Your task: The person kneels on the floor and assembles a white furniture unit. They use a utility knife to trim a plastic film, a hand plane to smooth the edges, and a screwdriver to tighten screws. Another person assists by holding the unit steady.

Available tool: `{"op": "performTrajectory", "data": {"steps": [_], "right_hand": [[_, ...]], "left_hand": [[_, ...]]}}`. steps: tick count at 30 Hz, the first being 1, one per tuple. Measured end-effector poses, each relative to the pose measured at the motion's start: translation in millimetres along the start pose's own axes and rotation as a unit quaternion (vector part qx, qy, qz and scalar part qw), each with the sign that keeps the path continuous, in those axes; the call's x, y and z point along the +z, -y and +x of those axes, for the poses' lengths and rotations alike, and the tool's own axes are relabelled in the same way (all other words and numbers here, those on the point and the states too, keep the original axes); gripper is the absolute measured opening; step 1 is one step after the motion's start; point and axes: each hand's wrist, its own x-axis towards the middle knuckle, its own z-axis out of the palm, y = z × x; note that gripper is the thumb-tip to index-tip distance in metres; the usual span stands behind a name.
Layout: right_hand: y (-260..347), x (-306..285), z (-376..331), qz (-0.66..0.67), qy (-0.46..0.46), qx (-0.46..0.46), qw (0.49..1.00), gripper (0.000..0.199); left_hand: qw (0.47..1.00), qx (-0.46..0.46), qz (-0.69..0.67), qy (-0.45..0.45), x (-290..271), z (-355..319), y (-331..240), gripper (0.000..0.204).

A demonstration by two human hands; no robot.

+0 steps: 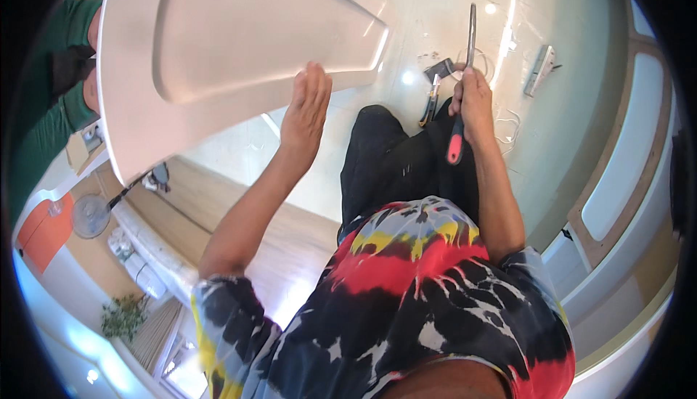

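Observation:
My right hand (475, 101) is closed round a file (472, 29) with a long grey metal blade and a black and red handle. Its blade points away from me, and the handle's red end hangs below my fist. A large white panel (239, 87) with a recessed, rounded inner field fills the upper left. My left hand (306, 108) lies at the panel's near edge, fingers stretched out and together, holding nothing. Whether the palm presses on the edge is hard to tell.
A utility knife (430, 103) lies on the glossy floor beside my knee, near a dark flat piece (439, 70). To the right are a white box-like piece (540, 71) and thin white strips (510, 129). A person in green (43, 123) is behind the panel. A standing fan (91, 215) is at lower left.

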Motion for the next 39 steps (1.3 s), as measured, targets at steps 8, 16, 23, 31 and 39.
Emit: {"op": "performTrajectory", "data": {"steps": [8, 16, 23, 31, 39], "right_hand": [[-45, -63, -154, 0.023, -0.019, -0.021, 0.999, 0.032], [-83, -35, -224, 0.098, 0.090, -0.049, 0.990, 0.030], [-60, -25, -257, 0.029, 0.058, -0.048, 0.997, 0.033], [-22, -1, -243, -0.057, 0.071, -0.101, 0.991, 0.023], [2, -1, -152, -0.115, 0.089, -0.049, 0.988, 0.025]], "left_hand": [[0.835, 0.166, -0.492, 0.179, 77, 73, -161, 0.052], [0.614, -0.154, -0.711, -0.306, 21, -72, -114, 0.025], [0.581, -0.302, -0.501, -0.566, -64, -135, 43, 0.021], [0.789, -0.260, -0.246, -0.499, -73, -79, 216, 0.067], [0.877, -0.165, -0.398, -0.213, -60, -12, 301, 0.077]]}}
